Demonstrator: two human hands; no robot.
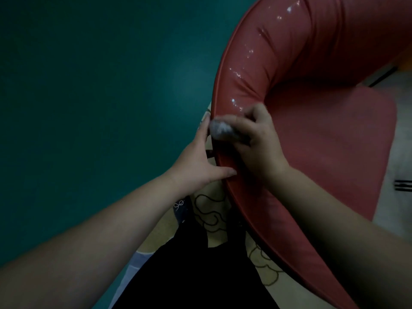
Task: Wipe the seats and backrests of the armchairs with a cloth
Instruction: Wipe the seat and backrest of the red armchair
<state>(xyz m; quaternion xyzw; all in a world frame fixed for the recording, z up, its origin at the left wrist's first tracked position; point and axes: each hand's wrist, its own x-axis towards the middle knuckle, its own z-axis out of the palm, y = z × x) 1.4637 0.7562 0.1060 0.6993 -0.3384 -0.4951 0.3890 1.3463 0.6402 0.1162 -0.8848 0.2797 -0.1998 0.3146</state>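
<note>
My right hand [254, 139] is curled around a small grey cloth [220, 130], bunched up so only a wad of it shows past my fingers, and I press it onto the top edge of the red armchair [334, 134] near the middle of the frame. The chair fills the right side, its curved backrest [263, 72] sweeping from the upper right down to the lower right, shiny with wet streaks above my hand. My left hand [198, 161] lies flat with straight fingers against the outer side of the backrest, thumb touching the rim just below the cloth. A dark green wall [89, 97] fills the left. A patterned floor [211, 210] shows at lower centre.
</note>
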